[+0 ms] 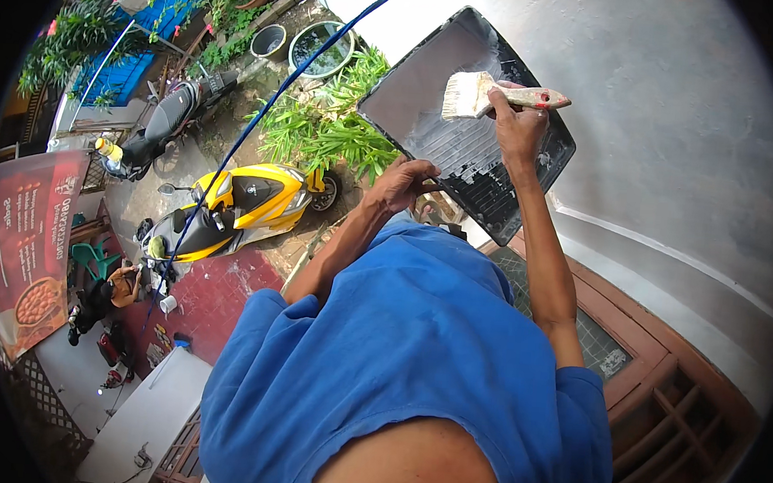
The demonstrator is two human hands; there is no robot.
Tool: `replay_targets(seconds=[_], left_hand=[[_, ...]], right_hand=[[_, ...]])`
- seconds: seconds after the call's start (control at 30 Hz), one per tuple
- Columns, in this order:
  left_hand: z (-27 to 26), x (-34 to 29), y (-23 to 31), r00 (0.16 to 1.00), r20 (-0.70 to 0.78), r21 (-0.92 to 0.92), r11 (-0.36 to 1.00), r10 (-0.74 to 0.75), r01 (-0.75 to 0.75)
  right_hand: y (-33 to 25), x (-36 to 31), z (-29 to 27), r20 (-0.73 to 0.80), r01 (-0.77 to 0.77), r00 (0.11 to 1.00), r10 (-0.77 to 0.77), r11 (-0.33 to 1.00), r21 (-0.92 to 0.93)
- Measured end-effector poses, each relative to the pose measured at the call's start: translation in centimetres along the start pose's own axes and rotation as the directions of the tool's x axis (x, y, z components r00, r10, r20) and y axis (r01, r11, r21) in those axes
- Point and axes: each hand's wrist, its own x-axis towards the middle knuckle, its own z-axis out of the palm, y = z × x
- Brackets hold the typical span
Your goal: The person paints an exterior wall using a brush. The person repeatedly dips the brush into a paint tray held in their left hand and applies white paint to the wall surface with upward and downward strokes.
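At the far left of the frame you have a red banner (32, 240), then a dark motorcycle (170, 116) in the upper left and a yellow scooter (257, 204) below and right of it. A blue cable (251, 129) slants up past both toward the top edge. Near the centre, your left hand (400, 183) has its fingers closed on the lower left edge of the black paint tray (489, 203); some are hidden, so you can't tell how they all sit. The tray is tilted in the upper middle, grey paint spread over its far part. Above it your right hand (520, 135) grips the brush (477, 94) by its handle, fingers closed around it, pale bristles pointing left. You can't tell whether the bristles touch the tray. Farther right is a grey wall (681, 126), with brown framing (610, 314) at lower right.
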Motion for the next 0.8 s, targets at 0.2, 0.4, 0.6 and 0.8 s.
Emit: replay_targets(seconds=[0.2,0.4,0.6,0.8], left_hand=[[1.1,-1.2,0.3,0.998,0.015,0.041,0.997,0.069,-0.069],[1.4,-1.2,0.5,0.998,0.018,0.062,0.996,0.068,-0.069],[1.3,-1.4,0.9,0.997,0.014,0.093,0.993,0.071,-0.072],[1.9,-2.0,1.3,0.998,0.024,0.132,0.989,0.062,-0.064]], right_hand=[[-0.2,-1.3,3.5,0.100,0.181,0.981,-0.164,0.964,-0.192],[-0.3,-2.5,6.2,0.148,0.234,0.967,-0.205,0.946,-0.222],[-0.3,-2.8,7.1,0.159,0.344,0.936,-0.314,0.910,-0.229],[-0.9,-3.0,7.0,0.167,0.311,0.946,-0.276,0.918,-0.247]])
